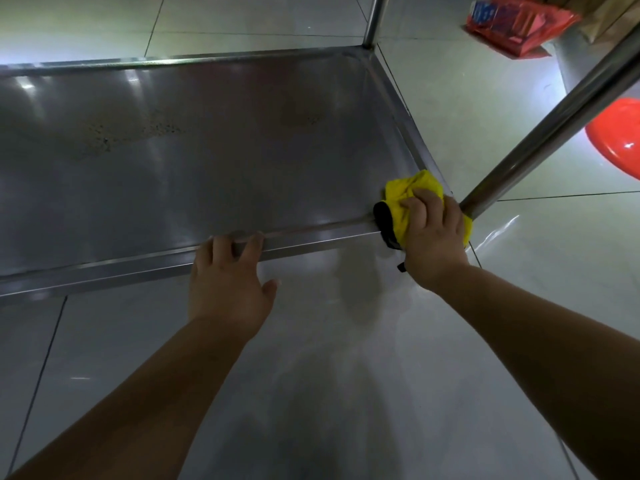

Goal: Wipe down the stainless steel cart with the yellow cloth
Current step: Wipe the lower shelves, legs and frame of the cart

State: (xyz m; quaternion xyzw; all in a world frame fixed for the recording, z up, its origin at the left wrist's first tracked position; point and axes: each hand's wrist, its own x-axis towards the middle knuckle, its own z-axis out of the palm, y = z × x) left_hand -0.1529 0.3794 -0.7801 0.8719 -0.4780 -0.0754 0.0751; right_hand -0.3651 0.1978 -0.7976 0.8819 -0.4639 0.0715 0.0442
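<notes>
The stainless steel cart's lower shelf [214, 161] fills the upper left of the head view, with a raised rim all round. A crumpled yellow cloth [414, 190] with a black edge lies over the shelf's near right corner, beside the cart's near right post [554, 123]. My right hand [433, 233] grips the cloth and presses it on the rim there. My left hand [228, 282] rests on the shelf's near rim, fingers curled over its edge, thumb free below.
A dull speckled patch [114, 133] marks the shelf's left half. The far right post [375, 19] rises at the top. A red plastic stool [620, 133] and a red bag [512, 22] sit on the pale tiled floor [346, 393] at the right.
</notes>
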